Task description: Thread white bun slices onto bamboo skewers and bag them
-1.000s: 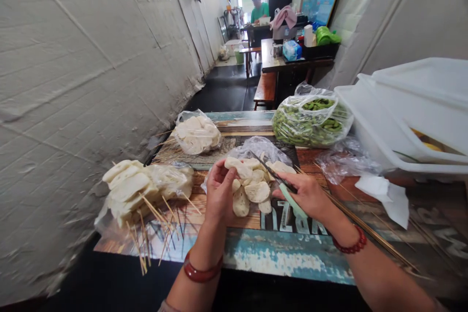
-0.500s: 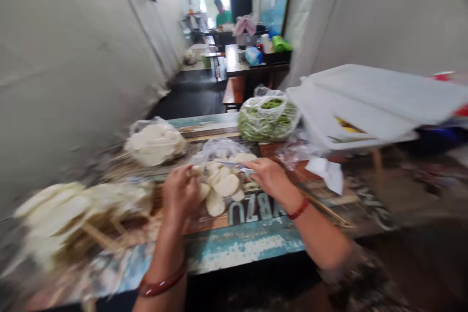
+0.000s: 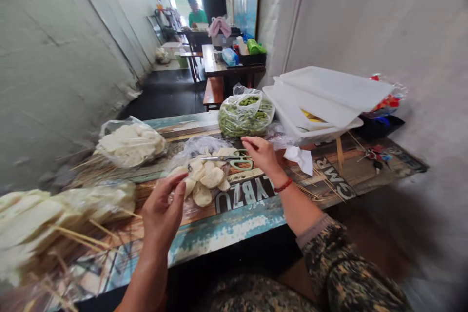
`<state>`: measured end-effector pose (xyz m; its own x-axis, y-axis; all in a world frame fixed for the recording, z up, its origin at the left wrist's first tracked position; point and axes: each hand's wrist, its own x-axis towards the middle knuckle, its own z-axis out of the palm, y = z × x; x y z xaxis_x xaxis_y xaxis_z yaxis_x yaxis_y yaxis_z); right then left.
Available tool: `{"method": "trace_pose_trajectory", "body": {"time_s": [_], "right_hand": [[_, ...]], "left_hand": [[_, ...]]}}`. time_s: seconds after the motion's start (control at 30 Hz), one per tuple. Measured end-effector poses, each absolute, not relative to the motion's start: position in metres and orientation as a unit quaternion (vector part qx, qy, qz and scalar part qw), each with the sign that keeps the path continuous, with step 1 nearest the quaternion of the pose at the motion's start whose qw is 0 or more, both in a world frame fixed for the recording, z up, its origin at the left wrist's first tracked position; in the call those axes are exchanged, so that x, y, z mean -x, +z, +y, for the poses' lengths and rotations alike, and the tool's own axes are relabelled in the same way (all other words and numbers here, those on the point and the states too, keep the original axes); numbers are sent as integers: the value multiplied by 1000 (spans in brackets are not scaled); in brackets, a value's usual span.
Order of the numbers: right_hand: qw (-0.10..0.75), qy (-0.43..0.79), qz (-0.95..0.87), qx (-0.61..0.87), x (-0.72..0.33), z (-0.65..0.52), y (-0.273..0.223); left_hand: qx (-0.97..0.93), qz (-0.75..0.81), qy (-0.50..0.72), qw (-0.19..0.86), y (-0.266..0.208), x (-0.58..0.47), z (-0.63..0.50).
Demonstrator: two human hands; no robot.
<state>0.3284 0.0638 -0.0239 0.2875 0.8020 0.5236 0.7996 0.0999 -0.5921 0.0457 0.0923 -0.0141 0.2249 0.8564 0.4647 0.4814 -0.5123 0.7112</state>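
A pile of pale, round slices lies on and in an opened clear plastic bag at the middle of the table. Scissors with green handles rest on the far side of the pile, blades pointing left. At the pile's near left is my left hand, thumb and fingers apart, nothing seen in it. My right hand hovers just beyond the scissors' handles, fingers loosely bent and holding nothing visible. Skewered pale slices fill the left front, their sticks pointing toward me.
A bag of white slices stands at the back left, a bag of green vegetables behind the scissors. Lidded white tubs, crumpled tissue and loose sticks are on the right. A person in green sits far back.
My view has turned right, so things appear shifted left. My left hand has drawn back from the slices, its fingers spreading. My right hand has come away from the scissors, which now lie free.
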Motion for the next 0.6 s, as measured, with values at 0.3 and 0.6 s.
{"method": "trace_pose_trajectory", "body": {"time_s": [0.3,0.6], "right_hand": [[223,37,-653,723,-384,-23,-30],[40,67,-593,802,-412,-4,-49]], "left_hand": [[-754,407,413,308,-37,-9,48],[-718,404,451,343,-68,0,38]]}}
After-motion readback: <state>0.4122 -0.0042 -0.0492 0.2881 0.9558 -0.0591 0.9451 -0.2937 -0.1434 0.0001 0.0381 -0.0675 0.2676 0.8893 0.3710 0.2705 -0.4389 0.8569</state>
